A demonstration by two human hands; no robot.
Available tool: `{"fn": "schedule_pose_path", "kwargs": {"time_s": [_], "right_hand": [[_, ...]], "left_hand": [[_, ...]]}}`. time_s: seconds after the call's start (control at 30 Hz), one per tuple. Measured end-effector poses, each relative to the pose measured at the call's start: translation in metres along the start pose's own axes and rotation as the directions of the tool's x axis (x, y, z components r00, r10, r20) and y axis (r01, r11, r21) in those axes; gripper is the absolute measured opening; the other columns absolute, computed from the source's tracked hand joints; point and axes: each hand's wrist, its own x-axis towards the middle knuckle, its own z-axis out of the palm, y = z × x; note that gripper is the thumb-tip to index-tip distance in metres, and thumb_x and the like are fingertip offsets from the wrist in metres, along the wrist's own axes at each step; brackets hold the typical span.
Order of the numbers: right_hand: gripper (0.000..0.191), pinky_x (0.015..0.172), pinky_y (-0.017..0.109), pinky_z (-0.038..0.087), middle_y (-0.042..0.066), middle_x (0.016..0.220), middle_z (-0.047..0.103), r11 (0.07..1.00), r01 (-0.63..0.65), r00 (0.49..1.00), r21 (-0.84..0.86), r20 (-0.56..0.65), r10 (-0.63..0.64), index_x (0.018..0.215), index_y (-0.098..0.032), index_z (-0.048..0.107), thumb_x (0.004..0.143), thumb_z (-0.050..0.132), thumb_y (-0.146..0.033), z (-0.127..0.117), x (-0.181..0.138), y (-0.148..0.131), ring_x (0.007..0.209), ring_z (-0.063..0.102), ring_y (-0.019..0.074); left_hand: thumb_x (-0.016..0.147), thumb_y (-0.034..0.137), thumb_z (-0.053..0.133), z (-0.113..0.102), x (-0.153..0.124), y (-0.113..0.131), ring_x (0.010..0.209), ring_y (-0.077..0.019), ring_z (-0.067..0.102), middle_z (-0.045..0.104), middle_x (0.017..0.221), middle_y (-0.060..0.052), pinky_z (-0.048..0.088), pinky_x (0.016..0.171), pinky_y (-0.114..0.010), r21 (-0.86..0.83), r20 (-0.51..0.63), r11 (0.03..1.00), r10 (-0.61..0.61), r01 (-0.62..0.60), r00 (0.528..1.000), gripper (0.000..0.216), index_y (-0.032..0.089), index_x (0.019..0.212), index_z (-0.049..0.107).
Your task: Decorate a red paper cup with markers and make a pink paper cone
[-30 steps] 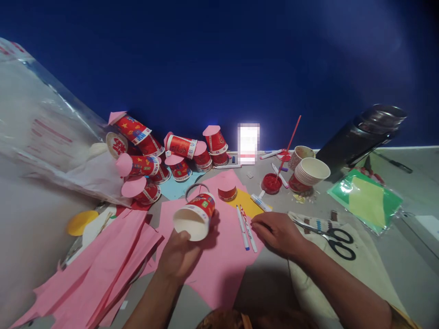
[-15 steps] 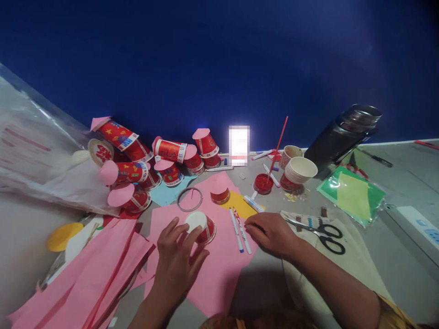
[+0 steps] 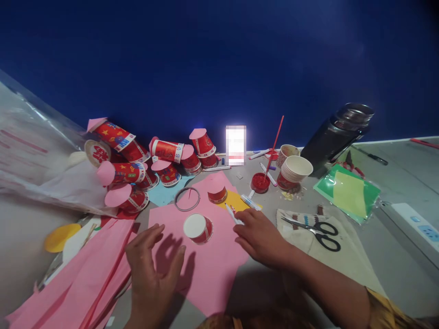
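My left hand (image 3: 154, 265) hovers with fingers spread and nothing in them, left of the small red-and-white paper cup (image 3: 196, 227). That cup sits base up on a pink paper sheet (image 3: 209, 274). Over a pair of white markers (image 3: 233, 214) lies my right hand (image 3: 259, 235), its fingers loosely apart and covering most of them. A cut red cup piece with pink paper (image 3: 216, 194) stands behind, partly on yellow paper (image 3: 236, 201). Left of it is a grey tape ring (image 3: 187, 199).
Several red cups with pink caps (image 3: 168, 171) are piled at the back left. To the right are stacked paper cups (image 3: 297, 171), a red dish with a stick (image 3: 260, 183), scissors (image 3: 324, 233) on a cloth bag (image 3: 343, 269), and a black flask (image 3: 332, 141). Folded pink paper (image 3: 78, 278) lies left.
My left hand has drawn back left and down, away from the cup. My right hand has moved left over the markers, its fingers parting. The view has shifted slightly.
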Motion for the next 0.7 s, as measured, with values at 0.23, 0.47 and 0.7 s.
{"fn": "schedule_pose_path", "kwargs": {"time_s": [0.23,0.47,0.7], "right_hand": [[0.01,0.091,0.048,0.054,0.015,0.126,0.067,0.985,-0.142,0.988,-0.099,-0.081,0.134,0.099,-0.019,0.073,0.1,0.065,-0.025,-0.001,-0.002,0.005,0.109,0.059,0.0326],[0.011,0.087,0.047,0.054,0.015,0.125,0.07,0.958,-0.218,0.971,-0.184,-0.138,0.194,0.097,-0.02,0.074,0.1,0.065,-0.025,-0.001,-0.003,0.009,0.105,0.06,0.0322],[0.011,0.087,0.045,0.052,0.014,0.124,0.07,0.959,-0.22,0.97,-0.18,-0.147,0.195,0.095,-0.021,0.074,0.099,0.064,-0.024,0.001,-0.004,0.011,0.106,0.06,0.0318]], "left_hand": [[0.091,0.042,0.071,0.017,0.001,0.012,0.132,-0.0355,0.054,0.046,0.146,-0.016,0.056,0.106,-0.062,-0.041,0.186,0.998,-0.034,0.043,0.982,0.077,0.03,0.157,0.033],[0.093,0.038,0.066,0.024,0.025,0.025,0.137,-0.0352,0.05,0.051,0.139,-0.015,0.049,0.113,-0.061,0.039,0.199,0.999,-0.04,0.033,0.979,0.058,0.022,0.145,0.048],[0.086,0.035,0.07,0.017,0.036,0.025,0.134,-0.0322,0.053,0.054,0.133,-0.01,0.047,0.115,-0.058,0.03,0.228,0.993,-0.121,0.118,0.966,0.04,0.027,0.124,0.065]]}}
